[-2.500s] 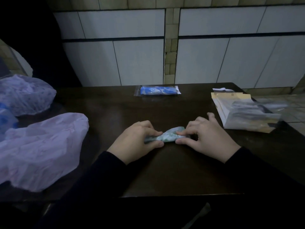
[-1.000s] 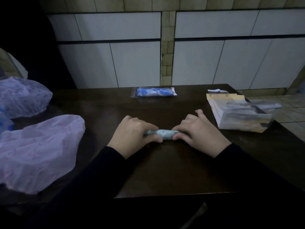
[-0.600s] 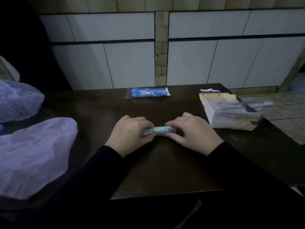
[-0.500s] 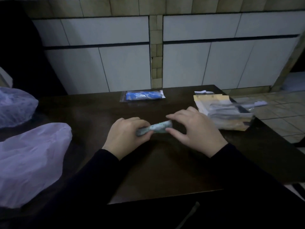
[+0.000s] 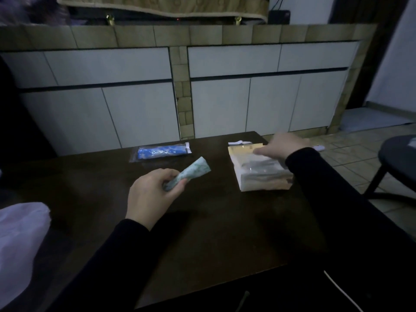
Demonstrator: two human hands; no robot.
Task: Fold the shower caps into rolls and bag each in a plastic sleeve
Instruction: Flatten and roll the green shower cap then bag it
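Right hand (image 5: 284,145) is motion-blurred over far end of clear plastic sleeve stack (image 5: 261,174); grip can't be told. Pale purple crinkled plastic bag (image 5: 20,242) cut off at left edge. Dark round stool (image 5: 398,161) cut off at right edge.

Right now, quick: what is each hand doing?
Left hand: fingers gripping the rolled shower cap, lifted off the table.
Right hand: over the stack of plastic sleeves; blurred, so its grip cannot be told.
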